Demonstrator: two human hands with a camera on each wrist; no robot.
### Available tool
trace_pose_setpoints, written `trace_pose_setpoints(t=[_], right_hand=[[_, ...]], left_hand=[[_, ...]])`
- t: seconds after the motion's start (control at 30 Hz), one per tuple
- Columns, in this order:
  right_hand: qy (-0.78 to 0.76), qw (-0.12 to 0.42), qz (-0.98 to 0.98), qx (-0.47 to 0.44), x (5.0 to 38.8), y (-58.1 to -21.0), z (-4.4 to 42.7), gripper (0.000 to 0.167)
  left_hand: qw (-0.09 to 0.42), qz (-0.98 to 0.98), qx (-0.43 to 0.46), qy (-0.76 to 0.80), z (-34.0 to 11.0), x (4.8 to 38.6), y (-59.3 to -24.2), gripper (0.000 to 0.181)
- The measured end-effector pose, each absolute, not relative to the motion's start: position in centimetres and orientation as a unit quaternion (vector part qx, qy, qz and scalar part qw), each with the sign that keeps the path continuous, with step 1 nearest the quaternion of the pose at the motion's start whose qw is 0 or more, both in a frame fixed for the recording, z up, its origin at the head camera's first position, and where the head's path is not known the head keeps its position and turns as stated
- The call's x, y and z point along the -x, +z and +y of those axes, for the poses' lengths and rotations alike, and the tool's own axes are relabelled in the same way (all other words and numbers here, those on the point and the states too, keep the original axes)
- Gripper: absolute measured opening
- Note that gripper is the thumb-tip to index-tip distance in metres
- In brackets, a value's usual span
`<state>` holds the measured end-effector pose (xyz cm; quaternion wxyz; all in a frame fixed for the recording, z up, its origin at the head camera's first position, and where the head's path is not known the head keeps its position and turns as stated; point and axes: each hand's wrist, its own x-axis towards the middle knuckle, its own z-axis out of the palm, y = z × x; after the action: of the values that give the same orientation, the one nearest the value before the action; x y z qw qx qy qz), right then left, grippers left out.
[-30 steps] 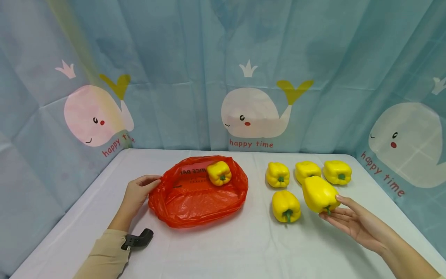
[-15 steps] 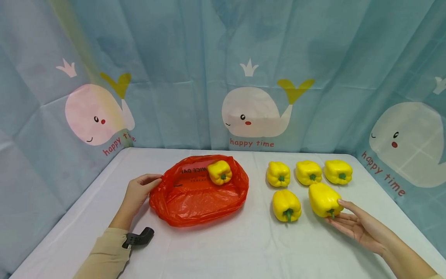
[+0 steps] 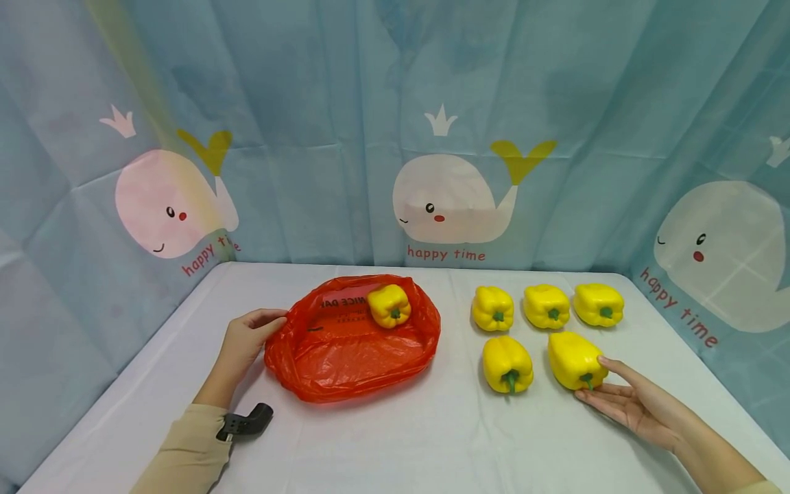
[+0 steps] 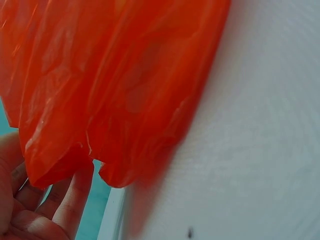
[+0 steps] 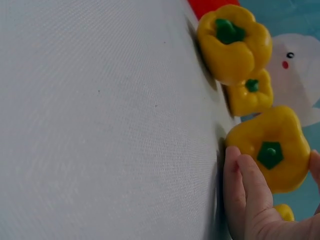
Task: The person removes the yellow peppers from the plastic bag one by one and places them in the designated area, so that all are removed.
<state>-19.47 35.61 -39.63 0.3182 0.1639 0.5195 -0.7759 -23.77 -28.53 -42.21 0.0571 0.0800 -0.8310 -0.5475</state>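
Observation:
My left hand (image 3: 247, 341) pinches the left rim of a red plastic bag (image 3: 358, 363), which lies spread with its mouth facing up. In the left wrist view, the thumb and fingers are partly behind the bag's folds. One yellow bell pepper (image 3: 389, 306) sits inside, by the back right wall. On the right, my right hand (image 3: 642, 405) holds another yellow bell pepper (image 3: 574, 360) between thumb and fingers, its green stem toward me. The right wrist view shows the fingers (image 5: 255, 187) low beside this pepper, close to the tabletop; whether it touches the table is hard to tell.
Left of the held pepper is a yellow bell pepper (image 3: 506, 365). Behind stands a row of more peppers: a left one (image 3: 492, 307), a middle one (image 3: 546, 305) and a right one (image 3: 598, 304). A whale-print curtain (image 3: 308, 199) borders the white table (image 3: 395, 446).
My right hand has brought its pepper down and slightly right, toward the table, away from the middle back pepper it was overlapping. The left hand and bag have stayed in place.

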Motion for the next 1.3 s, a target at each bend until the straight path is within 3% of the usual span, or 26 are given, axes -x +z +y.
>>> trace_pose_setpoints(t=[0.43,0.67,0.93,1.03,1.3], right_hand=[[-0.753,0.360,0.541,-0.100,19.7,-39.5,36.6,0.100],[-0.580,0.219,0.774,-0.129,19.5,-36.9,36.4,0.096],[-0.458,0.086,0.881,-0.082,18.1,-33.5,33.5,0.082],[-0.420,0.053,0.902,-0.081,17.8,-32.9,32.0,0.082],[-0.415,0.033,0.907,-0.067,17.6,-32.9,27.8,0.079]], left_hand=[[0.058,-0.829,-0.080,-0.551,-28.6,23.7,-42.2,0.051],[0.056,-0.825,-0.079,-0.556,-28.5,23.7,-42.2,0.051],[0.059,-0.829,-0.080,-0.551,-28.5,23.6,-42.1,0.052],[0.058,-0.829,-0.081,-0.550,-28.5,23.6,-42.1,0.053],[0.066,-0.828,-0.071,-0.552,-28.4,23.7,-42.2,0.051]])
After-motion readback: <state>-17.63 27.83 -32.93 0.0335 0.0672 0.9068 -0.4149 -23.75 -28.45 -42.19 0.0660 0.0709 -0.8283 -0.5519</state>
